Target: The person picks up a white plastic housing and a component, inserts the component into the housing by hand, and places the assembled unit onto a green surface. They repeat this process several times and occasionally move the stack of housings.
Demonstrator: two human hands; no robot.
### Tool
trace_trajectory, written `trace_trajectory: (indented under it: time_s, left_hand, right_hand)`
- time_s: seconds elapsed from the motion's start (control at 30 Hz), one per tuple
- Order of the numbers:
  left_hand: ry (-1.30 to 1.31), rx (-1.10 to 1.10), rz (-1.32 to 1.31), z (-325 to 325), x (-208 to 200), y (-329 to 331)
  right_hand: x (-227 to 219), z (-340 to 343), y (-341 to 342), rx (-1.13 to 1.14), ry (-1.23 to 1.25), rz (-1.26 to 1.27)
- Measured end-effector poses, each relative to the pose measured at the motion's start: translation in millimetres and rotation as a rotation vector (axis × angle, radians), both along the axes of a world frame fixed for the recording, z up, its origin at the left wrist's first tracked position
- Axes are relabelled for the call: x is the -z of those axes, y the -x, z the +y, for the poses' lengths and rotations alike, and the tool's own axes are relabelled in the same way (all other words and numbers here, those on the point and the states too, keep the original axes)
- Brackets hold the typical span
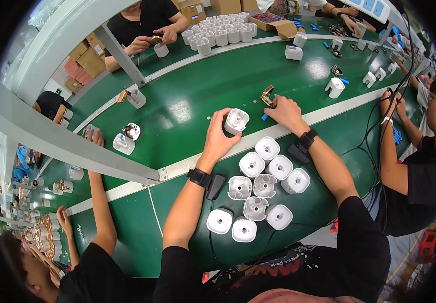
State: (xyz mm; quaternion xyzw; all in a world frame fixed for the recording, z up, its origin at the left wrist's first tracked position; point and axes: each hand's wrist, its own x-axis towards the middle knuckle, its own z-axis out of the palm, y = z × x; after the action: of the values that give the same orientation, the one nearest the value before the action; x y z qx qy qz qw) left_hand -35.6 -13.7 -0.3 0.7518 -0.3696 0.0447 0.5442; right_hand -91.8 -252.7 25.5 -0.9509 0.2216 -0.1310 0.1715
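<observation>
My left hand [219, 134] grips a white plastic housing [238, 119] from its left side, its hollow open end facing up, above the far edge of the metal strip. To its right, my right hand [286, 115] has its fingers closed on a small gold and black part [267, 96]. A blue cylinder [265, 117], battery-like, shows just below those fingertips; whether it is joined to the gold part I cannot tell. Between my forearms stand several white housings [252, 164], some with closed ends up and a central hole, others [255, 208] with hollow ends up.
A metal strip [197, 160] runs between my bench and the green belt [187, 113]. A grey post [76, 136] crosses at left. On the belt lie further housings [335, 87] with blue cylinders. Black cables [367, 136] hang at right. Co-workers sit on both sides and opposite.
</observation>
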Motion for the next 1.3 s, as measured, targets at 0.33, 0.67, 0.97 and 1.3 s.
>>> trace_trajectory:
  time_s: [0.33, 0.67, 0.97, 1.3]
  left_hand:
    - [0.002, 0.099, 0.099, 1.4, -2.7, 1.8]
    - [-0.009, 0.072, 0.118, -0.5, 0.6, 0.6]
    - [-0.028, 0.100, 0.139, 1.5, -0.3, 1.7]
    - [0.005, 0.118, 0.137, 0.6, 2.2, -0.4]
  right_hand:
    - [16.9, -13.0, -10.3, -0.138, -0.578, -0.198]
    - [8.3, 21.3, -3.2, -0.206, -0.027, -0.113]
    - [6.2, 3.3, -7.5, -0.240, -0.208, 0.063]
    - [1.5, -25.3, -8.9, -0.406, -1.637, -0.048]
